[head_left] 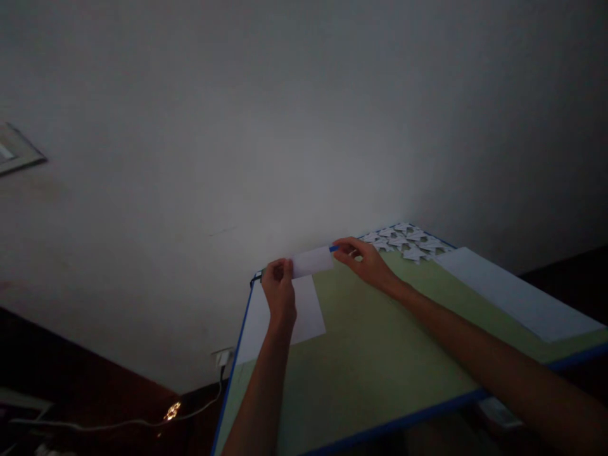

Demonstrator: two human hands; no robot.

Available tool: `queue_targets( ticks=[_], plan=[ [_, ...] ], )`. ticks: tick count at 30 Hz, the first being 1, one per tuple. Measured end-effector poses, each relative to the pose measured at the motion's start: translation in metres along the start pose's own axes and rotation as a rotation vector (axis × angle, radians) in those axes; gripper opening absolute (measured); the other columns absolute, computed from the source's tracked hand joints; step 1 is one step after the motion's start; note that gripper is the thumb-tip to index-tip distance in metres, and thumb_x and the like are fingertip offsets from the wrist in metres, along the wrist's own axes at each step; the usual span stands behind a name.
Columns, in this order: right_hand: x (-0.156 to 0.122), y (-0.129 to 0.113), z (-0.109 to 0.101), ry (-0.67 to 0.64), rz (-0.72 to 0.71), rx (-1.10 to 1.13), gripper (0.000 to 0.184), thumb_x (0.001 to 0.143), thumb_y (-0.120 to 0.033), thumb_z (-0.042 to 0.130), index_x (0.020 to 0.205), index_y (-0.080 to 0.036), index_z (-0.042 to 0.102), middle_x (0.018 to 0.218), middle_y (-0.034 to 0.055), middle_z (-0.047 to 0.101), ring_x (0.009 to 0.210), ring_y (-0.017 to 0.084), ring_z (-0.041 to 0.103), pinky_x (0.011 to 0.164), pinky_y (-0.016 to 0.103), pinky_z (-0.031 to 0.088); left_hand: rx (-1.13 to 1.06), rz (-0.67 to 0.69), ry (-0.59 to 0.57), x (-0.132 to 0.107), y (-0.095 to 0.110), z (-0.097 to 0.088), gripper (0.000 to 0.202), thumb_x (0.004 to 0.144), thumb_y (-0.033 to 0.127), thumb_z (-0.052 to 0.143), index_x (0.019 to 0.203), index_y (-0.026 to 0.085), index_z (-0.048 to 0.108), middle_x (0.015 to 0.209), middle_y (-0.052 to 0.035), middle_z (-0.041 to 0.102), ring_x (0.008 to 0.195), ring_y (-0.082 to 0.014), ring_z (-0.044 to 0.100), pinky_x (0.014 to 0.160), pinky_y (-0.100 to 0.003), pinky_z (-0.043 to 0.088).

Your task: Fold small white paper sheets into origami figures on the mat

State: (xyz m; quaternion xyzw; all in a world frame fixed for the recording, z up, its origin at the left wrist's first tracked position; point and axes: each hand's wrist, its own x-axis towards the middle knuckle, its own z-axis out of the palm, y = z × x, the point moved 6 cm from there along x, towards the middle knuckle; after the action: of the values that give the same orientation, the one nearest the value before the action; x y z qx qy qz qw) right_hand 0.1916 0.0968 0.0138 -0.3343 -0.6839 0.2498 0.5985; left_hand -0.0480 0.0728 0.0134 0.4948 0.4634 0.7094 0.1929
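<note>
A small white folded strip of paper [312, 261] is held up above the far edge of a green table [380, 361] with a blue rim. My left hand [279, 291] pinches the strip's left end. My right hand [363, 259] pinches its right end. Both hands have their fingers closed on the paper. Under the left hand a white sheet [280, 320] lies flat on the table's far left corner.
Several folded white paper shapes [403, 240] lie in a cluster at the table's far right corner. A larger white sheet [517, 292] lies along the right edge. A pale wall [285, 126] rises behind. A wall socket [223, 358] with a cable is at lower left.
</note>
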Motion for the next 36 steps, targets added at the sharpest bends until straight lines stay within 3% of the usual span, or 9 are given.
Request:
queue_targets(
  ticks=[2,5,8,15,20,26,30,36],
  plan=[
    [-0.003,0.003,0.008,-0.018,0.041,0.037,0.032,0.084,-0.039,0.072,0.110,-0.021,0.068,0.091,0.0062,0.074,0.080,0.018,0.068,0.068,0.030,0.053,0.008,0.001,-0.033,-0.005,0.003,0.006,0.029,0.080,0.043,0.071,0.088,0.016,0.065,0.082,-0.0035,0.067,0.076,-0.0150,0.062,0.073,-0.028,0.050],
    [-0.004,0.009,0.015,-0.031,0.068,0.118,0.024,0.083,-0.042,0.070,0.091,-0.019,0.068,0.082,0.0040,0.072,0.073,0.017,0.067,0.068,0.031,0.053,0.036,0.022,-0.046,-0.009,0.009,0.009,0.029,0.082,0.044,0.069,0.088,0.017,0.065,0.084,-0.0043,0.068,0.079,-0.0157,0.063,0.074,-0.029,0.051],
    [-0.002,0.014,0.012,0.014,0.086,0.164,0.022,0.083,-0.041,0.070,0.085,-0.020,0.067,0.077,0.0023,0.070,0.070,0.017,0.064,0.066,0.030,0.052,0.049,-0.002,-0.088,-0.010,0.010,0.012,0.026,0.082,0.042,0.068,0.086,0.017,0.064,0.081,-0.0036,0.067,0.075,-0.0157,0.063,0.070,-0.028,0.051],
    [0.002,0.009,-0.005,0.126,0.100,0.126,0.018,0.087,-0.035,0.064,0.094,-0.019,0.071,0.089,0.0045,0.072,0.081,0.019,0.064,0.074,0.032,0.050,0.076,-0.036,-0.341,-0.022,0.013,0.032,0.024,0.079,0.038,0.072,0.090,0.018,0.067,0.075,-0.0014,0.066,0.070,-0.0152,0.062,0.061,-0.025,0.048],
    [0.003,-0.001,0.003,0.027,0.042,0.089,0.016,0.086,-0.032,0.066,0.092,-0.020,0.075,0.092,0.0056,0.073,0.084,0.019,0.066,0.074,0.032,0.050,0.093,-0.048,-0.527,-0.036,0.014,0.047,0.026,0.081,0.042,0.072,0.078,0.017,0.069,0.071,-0.0023,0.067,0.066,-0.0150,0.061,0.060,-0.026,0.048],
    [0.000,-0.008,0.020,-0.141,0.065,0.125,0.017,0.082,-0.033,0.073,0.091,-0.019,0.077,0.090,0.0060,0.076,0.079,0.018,0.068,0.072,0.031,0.052,0.049,-0.048,-0.468,-0.040,0.017,0.047,0.025,0.084,0.041,0.069,0.081,0.017,0.067,0.069,-0.0010,0.064,0.061,-0.0130,0.057,0.057,-0.024,0.047],
    [-0.001,-0.009,0.024,-0.166,0.056,0.133,0.016,0.082,-0.032,0.073,0.089,-0.018,0.076,0.089,0.0065,0.076,0.079,0.018,0.068,0.072,0.030,0.052,0.010,-0.032,-0.401,-0.037,0.018,0.042,0.020,0.083,0.037,0.071,0.085,0.017,0.067,0.072,-0.0003,0.064,0.064,-0.0123,0.057,0.058,-0.023,0.047],
    [-0.006,-0.013,0.029,-0.200,0.039,0.129,0.018,0.085,-0.034,0.071,0.090,-0.018,0.074,0.089,0.0060,0.075,0.081,0.018,0.068,0.070,0.029,0.050,-0.086,-0.113,-0.402,-0.035,0.013,0.040,0.015,0.078,0.030,0.073,0.080,0.017,0.068,0.071,0.0001,0.063,0.065,-0.0121,0.055,0.059,-0.023,0.045]
  ],
)
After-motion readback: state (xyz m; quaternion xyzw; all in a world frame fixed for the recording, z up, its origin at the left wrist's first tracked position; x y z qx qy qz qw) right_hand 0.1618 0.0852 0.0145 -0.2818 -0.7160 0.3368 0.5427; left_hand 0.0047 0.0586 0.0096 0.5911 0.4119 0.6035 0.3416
